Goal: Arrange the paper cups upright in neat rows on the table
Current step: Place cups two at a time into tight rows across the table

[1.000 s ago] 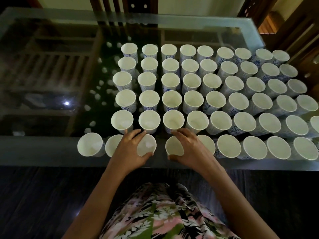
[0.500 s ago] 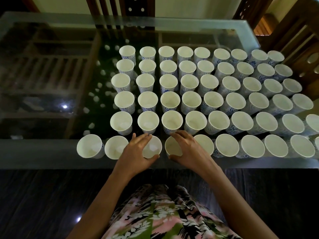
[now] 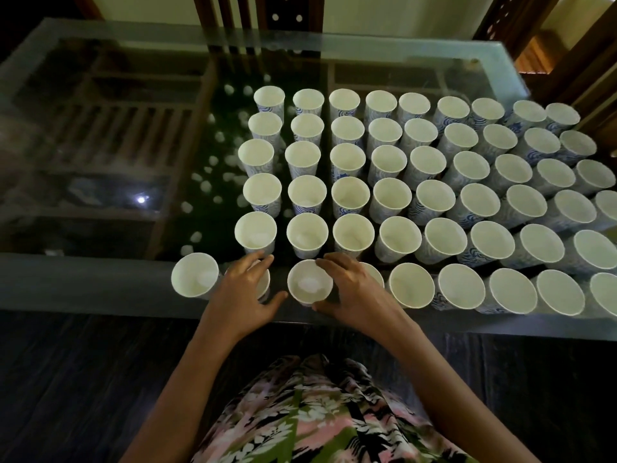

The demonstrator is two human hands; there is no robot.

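a: reaching over the near edge of the glass table [image 3: 100, 282] with both hands. the right hand [image 3: 354, 292] wraps the held cup [image 3: 310, 286], fingers curled on its far side, thumb on the near side. the cup stands upright, mouth open.

b: and the left hand [image 3: 245, 292]?

a: just left of that grip, laid over the covered cup [image 3: 264, 287]. its fingers lie across the rim and the thumb sticks out toward the held cup. whether it really clasps the cup, i can't tell.

b: what's around them?

a: the end cup [image 3: 194, 275] stands just left of the left hand. under the right wrist another cup is mostly hidden. beyond both grips and off to the right, the rows of cups [image 3: 389, 195] stand upright, packed close.
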